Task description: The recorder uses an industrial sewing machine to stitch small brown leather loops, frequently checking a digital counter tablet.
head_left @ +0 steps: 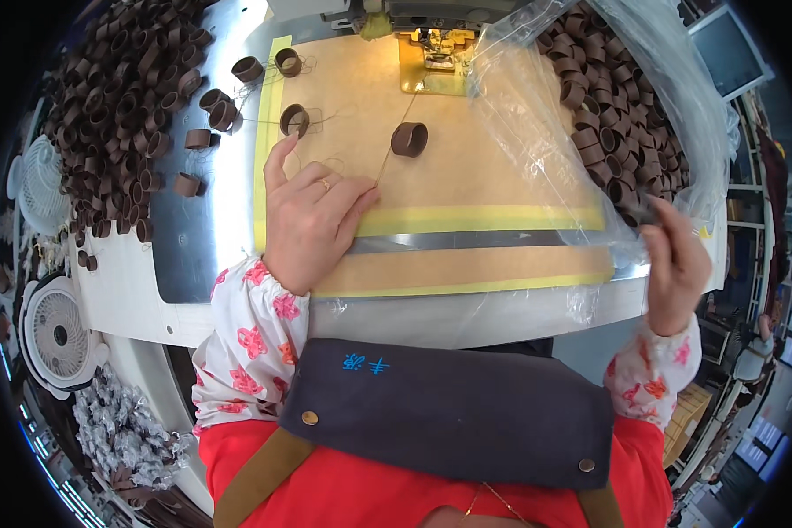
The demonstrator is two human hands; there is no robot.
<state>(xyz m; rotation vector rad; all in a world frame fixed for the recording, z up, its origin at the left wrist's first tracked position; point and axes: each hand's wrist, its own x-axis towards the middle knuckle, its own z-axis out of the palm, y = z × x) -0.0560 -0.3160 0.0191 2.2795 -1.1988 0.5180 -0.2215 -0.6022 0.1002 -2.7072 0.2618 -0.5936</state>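
Observation:
My left hand point(312, 220) is over the left part of the tan board point(502, 167), thumb and index finger closed on a thin thread point(399, 132) that runs up toward the sewing machine's needle area point(440, 57). Beside that thread stands a brown loop point(409, 139), a short strip joined into a ring. Another brown loop point(295, 121) is just past my raised little finger, with loose threads around it. My right hand point(675, 268) is at the near edge of a clear plastic bag point(537, 114) of brown loops point(620, 114). Its fingers are bent in a pinch, slightly blurred; what is between them is unclear.
A large heap of brown loops point(123, 106) covers the table's left side. Several single loops lie on the metal plate point(229, 202) between heap and board. Yellow tape point(466, 217) edges the board. Two white fans point(60, 334) stand left of the table.

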